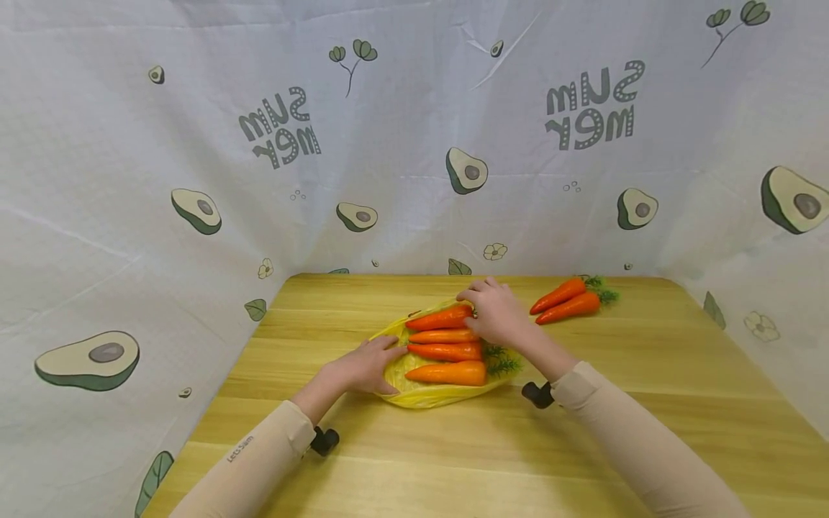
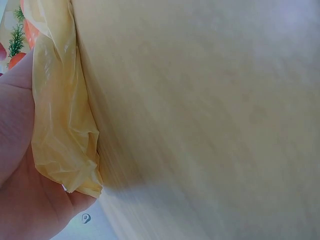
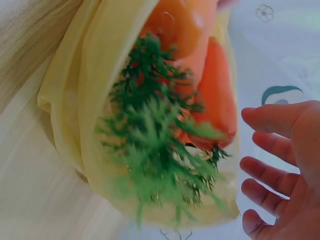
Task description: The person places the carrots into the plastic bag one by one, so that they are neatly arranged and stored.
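Several orange carrots point(image 1: 447, 352) with green leafy tops point(image 3: 155, 145) lie side by side in a yellow plastic bag point(image 1: 421, 398) on the table. My left hand point(image 1: 369, 365) rests at the bag's left end, fingers spread toward the carrots and thumb at the near edge. In the left wrist view, crumpled bag film point(image 2: 65, 115) lies against that hand and covers part of it. My right hand point(image 1: 495, 313) is over the right end of the farthest carrot, beside the bag's far edge. Its fingers look loosely bent in the right wrist view, with nothing between them.
Two more carrots point(image 1: 570, 308) with leafy tops lie on the wooden table point(image 1: 440, 453) at the back right. A white cloth point(image 1: 401, 129) with avocado prints hangs behind and around the table. A black wrist mount point(image 1: 537, 394) sits at each sleeve cuff.
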Tool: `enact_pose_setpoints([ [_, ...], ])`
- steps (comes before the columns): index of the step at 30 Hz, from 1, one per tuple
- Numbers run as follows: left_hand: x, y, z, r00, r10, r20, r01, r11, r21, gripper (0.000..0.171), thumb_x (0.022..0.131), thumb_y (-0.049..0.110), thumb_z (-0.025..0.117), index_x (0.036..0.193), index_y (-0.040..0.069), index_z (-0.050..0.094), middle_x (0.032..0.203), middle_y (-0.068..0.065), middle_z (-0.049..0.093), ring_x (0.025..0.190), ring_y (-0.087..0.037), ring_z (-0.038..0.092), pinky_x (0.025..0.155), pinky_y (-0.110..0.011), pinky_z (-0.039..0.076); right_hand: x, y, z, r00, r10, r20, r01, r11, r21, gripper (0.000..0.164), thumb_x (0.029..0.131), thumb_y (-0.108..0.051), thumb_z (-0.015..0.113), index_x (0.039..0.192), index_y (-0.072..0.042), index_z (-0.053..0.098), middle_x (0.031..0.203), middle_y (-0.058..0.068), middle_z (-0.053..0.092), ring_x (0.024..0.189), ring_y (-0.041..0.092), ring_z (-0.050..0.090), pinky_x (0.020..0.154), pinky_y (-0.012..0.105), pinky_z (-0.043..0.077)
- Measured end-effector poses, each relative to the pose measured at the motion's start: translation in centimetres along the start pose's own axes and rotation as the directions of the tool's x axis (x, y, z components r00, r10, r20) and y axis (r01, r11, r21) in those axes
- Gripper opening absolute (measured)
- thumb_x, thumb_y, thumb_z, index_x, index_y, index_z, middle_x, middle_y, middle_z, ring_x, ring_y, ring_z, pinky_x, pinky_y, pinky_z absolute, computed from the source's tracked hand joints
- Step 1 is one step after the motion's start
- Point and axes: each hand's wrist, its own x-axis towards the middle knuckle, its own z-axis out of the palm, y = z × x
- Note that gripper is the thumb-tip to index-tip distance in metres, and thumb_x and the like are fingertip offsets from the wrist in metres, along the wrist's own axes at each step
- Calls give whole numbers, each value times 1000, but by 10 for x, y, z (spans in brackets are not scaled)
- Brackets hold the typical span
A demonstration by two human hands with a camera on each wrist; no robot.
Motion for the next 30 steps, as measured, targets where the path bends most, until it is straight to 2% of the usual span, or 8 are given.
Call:
enact_pose_setpoints([
  [9,-1,1,-2,1000,-6,4,6,1000,-14,84,85,48,79,153,15,44,162,-16,32,150,-33,30,120,-60,26,-11,13,-19,999,29,-29,-26,996,86,39,88,-26,78,124,-13,71,131,14,65,123,37,54,104,58,45],
  [15,-3,4,-2,1000,-8,12,8,1000,-27,84,86,48,78,154,16,43,162,-17,31,150,-33,30,120,-60,26,-20,34,-26,997,71,-39,-65,988,137,38,89,-25,77,124,-12,71,130,15,65,123,39,53,100,59,47],
  [24,-2,3,-1,1000,-7,10,7,1000,-14,84,85,48,78,154,16,43,162,-17,31,150,-33,30,120,-60,27,-34,65,-37,993,114,-26,-105,969,224,37,92,-20,72,127,-8,69,129,19,65,121,41,53,101,60,44],
  [30,-1,1,-1,1000,-3,3,3,1000,-10,84,85,48,79,154,15,43,162,-17,31,150,-34,31,120,-60,27,-42,84,-43,990,143,5,-139,954,265,40,95,-21,69,132,-7,66,131,20,62,116,39,53,91,58,48],
])
